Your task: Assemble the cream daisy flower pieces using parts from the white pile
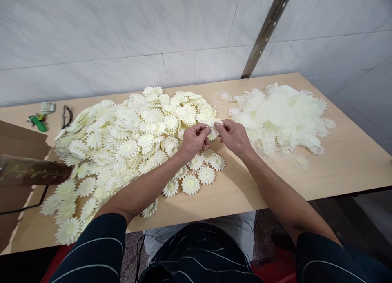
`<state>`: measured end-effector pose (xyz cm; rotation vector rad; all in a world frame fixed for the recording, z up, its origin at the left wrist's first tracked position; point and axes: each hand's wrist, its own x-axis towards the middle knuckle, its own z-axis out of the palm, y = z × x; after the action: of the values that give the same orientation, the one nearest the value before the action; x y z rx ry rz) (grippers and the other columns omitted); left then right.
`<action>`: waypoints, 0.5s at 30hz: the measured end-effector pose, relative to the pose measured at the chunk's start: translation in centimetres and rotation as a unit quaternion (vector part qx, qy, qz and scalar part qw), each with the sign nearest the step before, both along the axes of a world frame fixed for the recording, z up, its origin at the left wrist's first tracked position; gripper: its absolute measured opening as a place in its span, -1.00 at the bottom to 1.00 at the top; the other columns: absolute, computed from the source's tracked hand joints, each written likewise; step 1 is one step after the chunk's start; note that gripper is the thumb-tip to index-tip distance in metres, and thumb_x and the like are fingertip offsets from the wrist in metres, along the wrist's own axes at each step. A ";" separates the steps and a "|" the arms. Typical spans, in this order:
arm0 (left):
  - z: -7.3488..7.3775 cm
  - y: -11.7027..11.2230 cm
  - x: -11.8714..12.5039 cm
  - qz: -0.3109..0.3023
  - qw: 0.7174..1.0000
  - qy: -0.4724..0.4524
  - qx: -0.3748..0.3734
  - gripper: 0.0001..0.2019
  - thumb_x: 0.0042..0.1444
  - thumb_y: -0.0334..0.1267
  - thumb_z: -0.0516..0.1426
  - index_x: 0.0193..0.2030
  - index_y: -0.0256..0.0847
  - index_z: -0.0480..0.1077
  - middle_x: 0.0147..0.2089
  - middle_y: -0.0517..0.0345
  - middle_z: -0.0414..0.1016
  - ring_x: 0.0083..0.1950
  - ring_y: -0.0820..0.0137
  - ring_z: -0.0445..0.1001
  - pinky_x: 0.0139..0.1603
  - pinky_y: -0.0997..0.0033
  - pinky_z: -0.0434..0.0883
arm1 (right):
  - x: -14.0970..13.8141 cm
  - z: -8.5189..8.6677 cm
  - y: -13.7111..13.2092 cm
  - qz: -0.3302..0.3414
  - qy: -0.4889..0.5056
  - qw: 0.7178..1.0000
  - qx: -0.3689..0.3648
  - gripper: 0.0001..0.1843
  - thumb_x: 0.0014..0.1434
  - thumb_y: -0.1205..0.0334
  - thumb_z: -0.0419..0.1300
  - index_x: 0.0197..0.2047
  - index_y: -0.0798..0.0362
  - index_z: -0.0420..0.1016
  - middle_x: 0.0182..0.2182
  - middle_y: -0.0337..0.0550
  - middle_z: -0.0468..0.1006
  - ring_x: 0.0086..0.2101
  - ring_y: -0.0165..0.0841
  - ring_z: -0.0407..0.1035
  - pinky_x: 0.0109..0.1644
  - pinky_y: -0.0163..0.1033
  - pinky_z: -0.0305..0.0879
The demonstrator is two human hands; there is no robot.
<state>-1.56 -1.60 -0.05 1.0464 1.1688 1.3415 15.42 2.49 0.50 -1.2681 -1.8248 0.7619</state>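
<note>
Between my two hands is a pale daisy-shaped artificial flower piece (213,124), pinched from both sides above the table. My left hand (196,139) grips its left edge, the fingers curled under. On the other side, my right hand (233,138) has thumb and fingers closed on it. A large heap of cream flower pieces (128,132) spreads to the left, and a few single ones (190,184) lie flat in front of it. Whiter, thinner-looking flower pieces (281,115) form a second pile on the right.
The wooden table (337,164) backs onto a tiled wall (180,25) with a slotted metal bar (266,34). At the left are a green-handled tool (38,122), a dark looped item (66,116), a clear brownish container (33,171) and a cardboard box (18,140).
</note>
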 end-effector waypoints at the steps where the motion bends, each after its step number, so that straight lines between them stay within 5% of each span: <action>1: 0.1 0.0 0.0 -0.001 1.000 0.000 -0.001 -0.62 0.21 0.07 0.45 -0.29 -0.20 0.51 -0.62 0.28 0.46 -0.67 0.54 0.36 -0.63 0.58 0.27 | 0.0 -0.2 0.1 -0.011 0.013 1.000 0.017 -0.37 0.36 -0.48 0.24 -0.26 -0.02 0.54 -0.40 -0.14 0.60 -0.40 -0.25 0.45 -0.32 -0.15 0.43; 4: 0.3 -0.1 -0.2 -0.008 1.000 -0.008 -0.021 -0.61 0.24 0.06 0.43 -0.32 -0.20 0.51 -0.62 0.26 0.46 -0.67 0.55 0.34 -0.63 0.58 0.27 | 0.0 -0.7 0.1 -0.030 0.033 0.993 0.105 -0.42 0.31 -0.38 0.35 0.04 -0.03 0.60 -0.03 0.02 0.68 -0.20 -0.18 0.53 -0.21 -0.08 0.58; 9: 0.8 0.0 -0.2 -0.011 0.998 -0.033 -0.054 -0.62 0.27 0.03 0.42 -0.35 -0.20 0.48 -0.63 0.25 0.44 -0.66 0.54 0.34 -0.63 0.58 0.27 | 0.7 -0.4 0.3 0.029 -0.007 0.978 0.207 -0.60 0.41 -0.24 0.36 0.07 -0.14 0.68 0.24 0.10 0.56 0.12 -0.03 0.52 0.09 0.11 0.67; 15: 1.0 0.0 -0.1 -0.018 0.996 -0.045 -0.071 -0.66 0.30 -0.05 0.40 -0.36 -0.20 0.47 -0.64 0.22 0.45 -0.67 0.53 0.34 -0.64 0.58 0.24 | 1.0 0.0 0.4 -0.001 -0.021 0.967 0.255 -0.36 0.33 -0.30 0.42 0.29 -0.10 0.61 0.42 0.17 0.38 0.36 0.18 0.35 0.36 0.42 0.50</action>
<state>-1.61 -1.60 0.99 0.8936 1.1552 1.2460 16.39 2.87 0.52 -0.9486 -1.8904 0.2328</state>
